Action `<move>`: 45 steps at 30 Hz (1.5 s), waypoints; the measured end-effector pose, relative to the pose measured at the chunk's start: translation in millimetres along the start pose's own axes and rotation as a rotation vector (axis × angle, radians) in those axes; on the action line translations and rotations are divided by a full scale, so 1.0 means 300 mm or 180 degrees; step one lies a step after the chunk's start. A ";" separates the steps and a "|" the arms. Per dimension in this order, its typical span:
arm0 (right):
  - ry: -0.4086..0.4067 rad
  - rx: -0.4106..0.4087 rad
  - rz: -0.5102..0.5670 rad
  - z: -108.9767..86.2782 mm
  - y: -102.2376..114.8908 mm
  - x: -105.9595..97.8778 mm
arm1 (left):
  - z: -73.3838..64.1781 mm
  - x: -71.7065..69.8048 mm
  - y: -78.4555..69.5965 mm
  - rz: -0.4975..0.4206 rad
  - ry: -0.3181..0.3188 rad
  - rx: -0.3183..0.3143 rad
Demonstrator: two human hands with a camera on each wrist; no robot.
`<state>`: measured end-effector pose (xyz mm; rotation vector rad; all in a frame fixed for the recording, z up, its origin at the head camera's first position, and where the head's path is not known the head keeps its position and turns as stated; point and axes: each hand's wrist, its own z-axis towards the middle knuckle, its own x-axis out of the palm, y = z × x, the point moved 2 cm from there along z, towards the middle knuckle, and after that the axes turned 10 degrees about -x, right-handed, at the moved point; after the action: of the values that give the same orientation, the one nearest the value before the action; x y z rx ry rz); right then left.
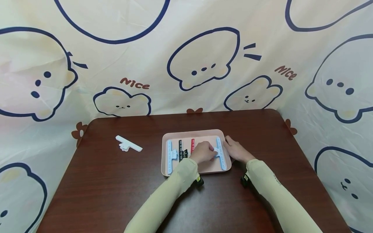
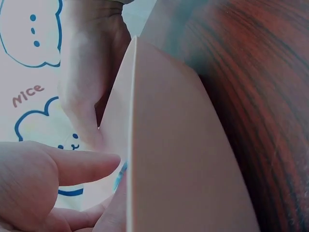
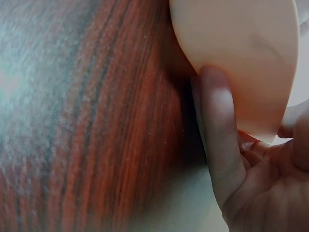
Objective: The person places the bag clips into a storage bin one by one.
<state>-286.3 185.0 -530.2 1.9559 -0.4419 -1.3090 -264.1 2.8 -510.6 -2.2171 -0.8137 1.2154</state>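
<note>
My left hand [image 1: 203, 152] reaches over a pale pink tray [image 1: 190, 133] and pinches the raised handle of the right-hand light blue ruler clip [image 1: 219, 147]. In the left wrist view, a sliver of blue clip [image 2: 119, 178] shows between thumb and finger. My right hand [image 1: 239, 152] holds the tray at its right side; in the right wrist view its straight thumb [image 3: 218, 113] lies against the outer wall. Another light blue clip [image 1: 169, 157] is at the tray's left end. Beside it come a black clip [image 1: 180, 150] and a red clip [image 1: 192, 145], partly hidden by my left hand.
On the dark brown wooden table [image 1: 116, 191], a white clip [image 1: 128, 144] lies to the left of the tray. A cloth [image 1: 204, 16] printed with cartoon outlines hangs behind the table and along both sides.
</note>
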 end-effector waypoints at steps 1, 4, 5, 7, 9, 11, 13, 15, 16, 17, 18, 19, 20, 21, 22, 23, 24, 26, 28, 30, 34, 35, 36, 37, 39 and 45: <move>0.0001 -0.0008 -0.0015 0.002 -0.002 0.000 | -0.001 0.000 -0.001 0.0017 -0.0017 0.0018; -0.0013 -0.0018 -0.0049 0.007 -0.007 0.002 | -0.003 0.002 -0.004 0.0037 -0.0064 0.0051; -0.0011 -0.0018 -0.0042 0.008 -0.008 0.002 | -0.003 0.002 -0.005 0.0030 -0.0069 0.0051; -0.0014 -0.0017 -0.0032 0.009 -0.009 0.002 | -0.005 0.004 -0.007 0.0007 -0.0060 0.0037; -0.0008 -0.0010 -0.0005 0.009 -0.008 0.003 | -0.006 0.005 -0.009 -0.0008 -0.0043 0.0027; 0.0000 -0.0008 0.0012 0.009 -0.007 0.003 | -0.008 0.005 -0.010 -0.0020 -0.0021 0.0020; 0.0003 0.0003 0.0040 0.008 -0.005 0.003 | -0.011 0.006 -0.011 -0.0053 0.0005 0.0026; 0.0006 0.0020 0.0065 0.007 -0.004 0.004 | -0.013 0.006 -0.009 -0.0098 0.0035 0.0040; 0.0006 0.0025 0.0068 0.006 -0.002 0.004 | -0.013 0.006 -0.008 -0.0132 0.0055 0.0050; -0.0002 0.0027 0.0068 0.006 -0.002 0.004 | -0.013 0.006 -0.006 -0.0165 0.0070 0.0069; 0.0004 0.0030 0.0081 0.006 -0.001 0.004 | -0.013 0.007 -0.004 -0.0213 0.0106 0.0081; 0.0007 0.0027 0.0079 0.006 -0.001 0.005 | -0.011 0.007 -0.002 -0.0242 0.0135 0.0106; 0.0005 0.0022 0.0074 0.007 -0.001 0.005 | -0.010 0.008 0.001 -0.0262 0.0170 0.0133; 0.0002 0.0016 0.0063 0.007 -0.001 0.005 | -0.008 0.009 0.003 -0.0290 0.0217 0.0157; 0.0004 0.0008 0.0055 0.007 -0.002 0.005 | -0.007 0.010 0.005 -0.0313 0.0256 0.0181; 0.0009 0.0003 0.0058 0.008 -0.003 0.005 | -0.005 0.011 0.008 -0.0331 0.0293 0.0199; 0.0008 -0.0002 0.0057 0.009 -0.004 0.005 | -0.005 0.011 0.009 -0.0347 0.0336 0.0213; -0.0001 -0.0006 0.0039 0.010 -0.006 0.005 | -0.008 0.009 0.011 -0.0358 0.0366 0.0226; 0.0008 0.0000 0.0050 0.010 -0.008 0.006 | -0.015 0.004 0.012 -0.0362 0.0339 0.0209; 0.0007 0.0007 0.0025 0.010 -0.009 0.005 | -0.028 -0.007 0.011 -0.0346 0.0306 0.0179; 0.0000 0.0046 -0.0020 0.010 -0.012 0.006 | -0.061 -0.037 0.014 -0.0328 0.0261 0.0178; 0.0006 0.0058 -0.0030 0.010 -0.012 0.006 | -0.069 -0.048 0.017 -0.0349 0.0267 0.0209; 0.0006 0.0062 -0.0046 0.010 -0.012 0.007 | -0.080 -0.061 0.021 -0.0379 0.0275 0.0258; 0.0001 0.0071 -0.0056 0.010 -0.011 0.007 | -0.087 -0.074 0.028 -0.0399 0.0259 0.0319; 0.0008 0.0098 -0.0049 0.010 -0.009 0.009 | -0.103 -0.107 0.045 -0.0413 0.0200 0.0464; 0.0014 0.0118 -0.0003 0.006 -0.003 0.010 | -0.136 -0.250 0.118 -0.0314 -0.0284 0.0994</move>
<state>-286.8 182.8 -533.2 1.9894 -0.4662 -1.3053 -251.5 -79.6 -470.5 -1.8639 -0.7036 1.3029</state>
